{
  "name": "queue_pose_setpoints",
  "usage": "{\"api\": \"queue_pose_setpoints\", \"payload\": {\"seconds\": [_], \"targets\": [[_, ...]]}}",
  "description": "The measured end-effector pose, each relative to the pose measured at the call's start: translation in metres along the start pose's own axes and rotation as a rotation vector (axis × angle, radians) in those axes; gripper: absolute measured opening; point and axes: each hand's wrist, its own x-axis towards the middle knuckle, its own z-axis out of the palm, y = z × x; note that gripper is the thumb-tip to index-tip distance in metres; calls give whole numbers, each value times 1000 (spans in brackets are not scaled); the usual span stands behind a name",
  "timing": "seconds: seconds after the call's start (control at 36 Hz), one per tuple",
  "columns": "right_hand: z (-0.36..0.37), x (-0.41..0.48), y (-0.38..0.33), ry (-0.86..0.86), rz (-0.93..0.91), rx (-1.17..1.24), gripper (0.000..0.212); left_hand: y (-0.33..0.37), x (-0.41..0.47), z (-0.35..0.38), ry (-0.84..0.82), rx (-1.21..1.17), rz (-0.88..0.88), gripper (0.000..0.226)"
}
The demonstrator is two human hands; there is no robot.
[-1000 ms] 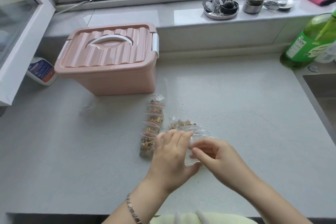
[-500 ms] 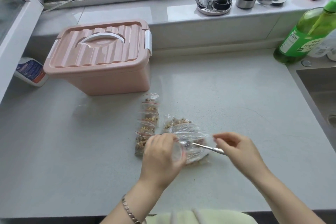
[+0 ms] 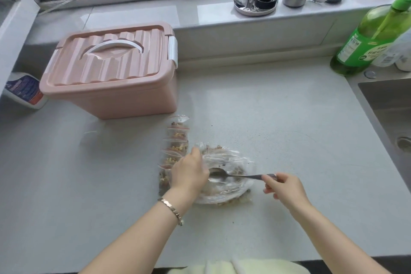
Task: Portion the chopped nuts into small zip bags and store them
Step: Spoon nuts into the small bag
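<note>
Chopped nuts [image 3: 239,171]: loose, light, crumbly, quick to scatter; lying inside a large clear bag [image 3: 226,159] on the pale surface [image 3: 289,129], just below centre of frame. Best lifted by spoon, in small loads. Soft, slippery film around them, with no stiffness of its own, so worth holding at the rim to keep the mouth wide. Filled small zip bags [image 3: 175,147] in a row just left of it, running up toward the closed pink box [image 3: 111,71] in the upper left; light and floppy, best pinched at the red-lined seal strip.

Right grip [image 3: 281,187] clamped on the handle end of the spoon [image 3: 235,176], bowl pointing left, seemingly empty, close against the left grip [image 3: 189,172]. Left grip curled at the left rim of the large bag; whether pinching film or a small bag, cannot tell, all of that hidden under its own back.

A second ago: both grips bunched together over the bag, no spoon showing. Half a second ago: spoon already in the right grip, dipped into the bag. Now: right grip drawn further right, bowl nearer the left grip.
</note>
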Motion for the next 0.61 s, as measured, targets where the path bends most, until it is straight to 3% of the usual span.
{"api": "queue_pose_setpoints", "payload": {"seconds": [0.22,0.33,0.5,0.61], "targets": [[-16,-10,-42,163,-306,-8,13,14,31,6,-33,-103,-56,15],[-16,-14,-49,96,-343,-54,14,14,34,25,-59,-177,-100,33],[-15,-11,-45,73,-339,-28,16,9,32,41,30,-281,-178,19],[-17,-5,-44,69,-313,5,16,11,34,39,59,-375,-248,22]]}}
